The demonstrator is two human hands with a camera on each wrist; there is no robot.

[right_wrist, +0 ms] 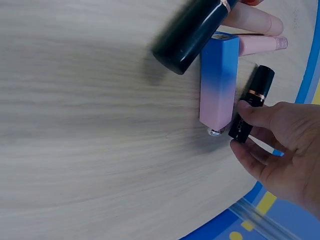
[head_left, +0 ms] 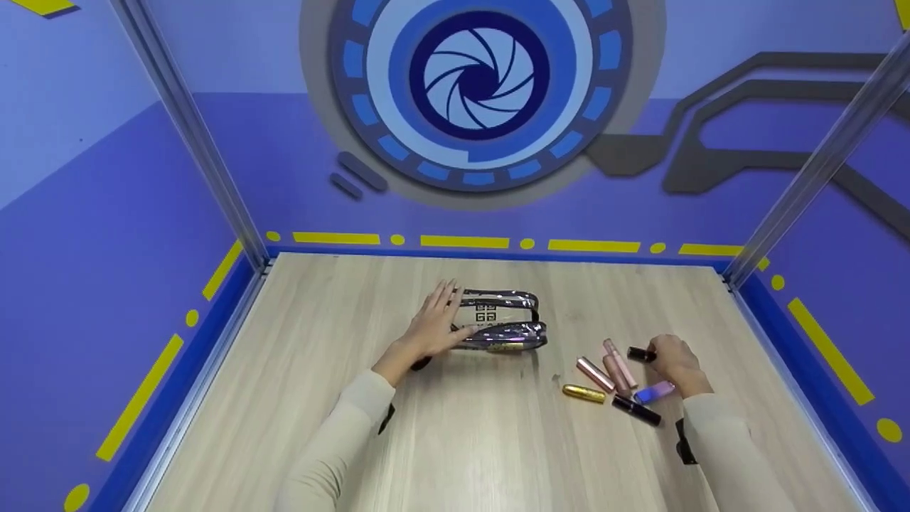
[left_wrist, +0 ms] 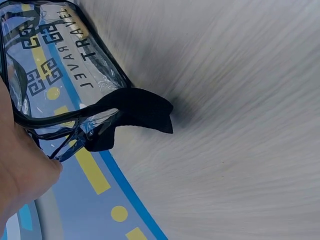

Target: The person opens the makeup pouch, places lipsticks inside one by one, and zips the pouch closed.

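A clear travel bag [head_left: 485, 313] with black edging and printed lettering sits mid-table. My left hand [head_left: 434, 323] holds its left end, fingers extended along the far side and thumb at the near edge. In the left wrist view, the bag's plastic [left_wrist: 65, 55] runs into that hand, and a black tab [left_wrist: 145, 110] sticks out. To the right, my right hand [head_left: 675, 359] pinches a black lipstick tube [right_wrist: 252, 102] with a rose-gold ring between thumb and fingers. Near it lie a blue-to-pink tube [right_wrist: 218, 82] and another black tube [head_left: 636, 410].
Left of the right hand lie a gold tube [head_left: 584, 394], a shiny rose tube [head_left: 595, 374] and pale pink tubes [head_left: 621, 364], some crossing each other. Blue printed walls [head_left: 455, 220] and metal posts [head_left: 803, 163] enclose the wooden table [head_left: 341, 284].
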